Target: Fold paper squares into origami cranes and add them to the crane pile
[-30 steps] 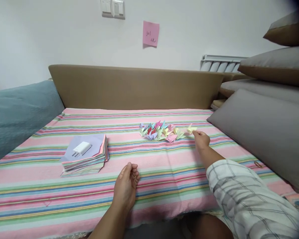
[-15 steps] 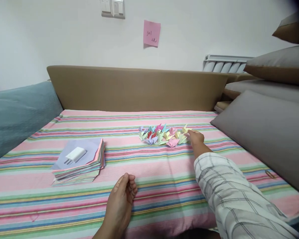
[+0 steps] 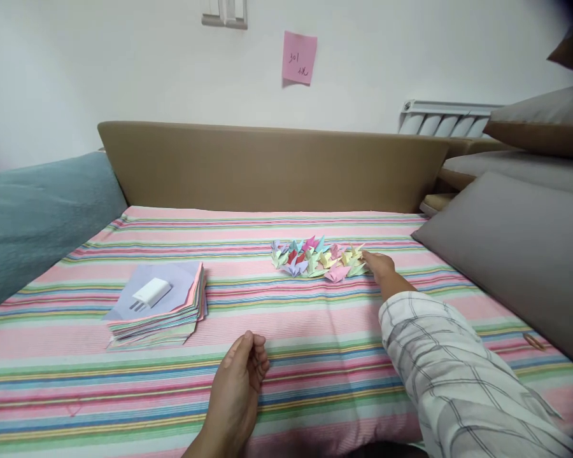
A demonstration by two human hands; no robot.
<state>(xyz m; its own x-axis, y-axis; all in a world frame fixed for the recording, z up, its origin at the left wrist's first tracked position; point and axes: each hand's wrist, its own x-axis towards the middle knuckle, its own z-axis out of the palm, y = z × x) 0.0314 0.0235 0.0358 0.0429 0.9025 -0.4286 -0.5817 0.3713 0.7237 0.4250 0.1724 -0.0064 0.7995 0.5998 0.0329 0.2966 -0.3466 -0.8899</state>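
Several folded paper cranes (image 3: 310, 259) in pink, red, yellow, green, blue and purple lie in a close cluster on the striped bedsheet (image 3: 286, 305). My right hand (image 3: 381, 264) is at the cluster's right end, fingers together, the tips on a yellow paper crane (image 3: 351, 257); the fingers partly hide the grip. Nearer to me, my left hand (image 3: 239, 381) rests above the sheet with its fingers curled and its thumb against the index finger. Nothing shows in it. Left of it lies a stack of coloured paper (image 3: 157, 324), with a white charger plug (image 3: 153, 291) on top.
Grey cushions (image 3: 510, 235) are piled along the right side, with a small brown ring-shaped item (image 3: 533, 341) near them. A blue-green cushion (image 3: 42, 222) stands at the left. A brown headboard (image 3: 267, 168) closes the back, below a pink note (image 3: 299, 58) on the wall.
The yellow crane by my right hand has settled slightly lower and left, against the others. My left hand keeps its pose. The whole view has shifted a little.
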